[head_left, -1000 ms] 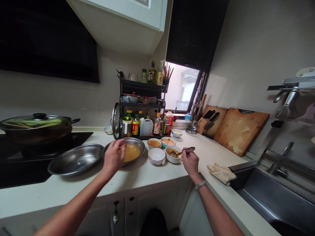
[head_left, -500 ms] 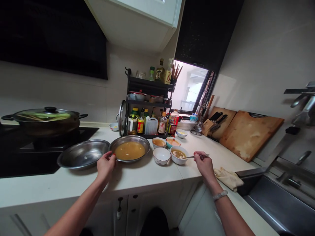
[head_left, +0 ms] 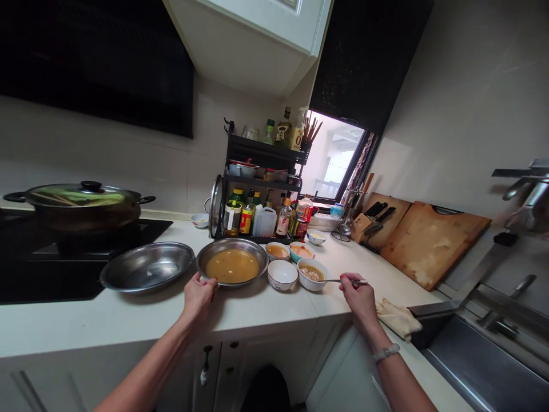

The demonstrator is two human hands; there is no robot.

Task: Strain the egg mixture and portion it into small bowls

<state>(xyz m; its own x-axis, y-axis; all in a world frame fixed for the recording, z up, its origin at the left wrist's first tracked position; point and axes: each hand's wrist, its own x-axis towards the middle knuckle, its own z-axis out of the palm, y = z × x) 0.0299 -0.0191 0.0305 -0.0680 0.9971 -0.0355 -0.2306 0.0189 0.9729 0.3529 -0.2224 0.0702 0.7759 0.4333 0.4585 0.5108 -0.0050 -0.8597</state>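
My left hand (head_left: 198,293) grips the near rim of a steel dish (head_left: 232,264) filled with yellow-brown liquid. My right hand (head_left: 359,293) is closed on the handle of a metal spoon (head_left: 338,280) whose bowl rests in a white bowl of sauce (head_left: 312,273). An empty white bowl (head_left: 282,273) sits between the dish and the sauce bowl. Behind them stand two more small bowls (head_left: 278,250) with orange and brown mixes.
An empty steel dish (head_left: 146,266) lies left of the filled one. A lidded wok (head_left: 81,203) sits on the black hob. A rack of bottles (head_left: 259,194), a knife block (head_left: 372,220), cutting boards (head_left: 429,240), a cloth (head_left: 397,317) and the sink (head_left: 484,352) line the counter.
My left hand came off the top of the filled dish and took hold of its near rim. My right hand lowered the spoon into the sauce bowl. The view shifted left.
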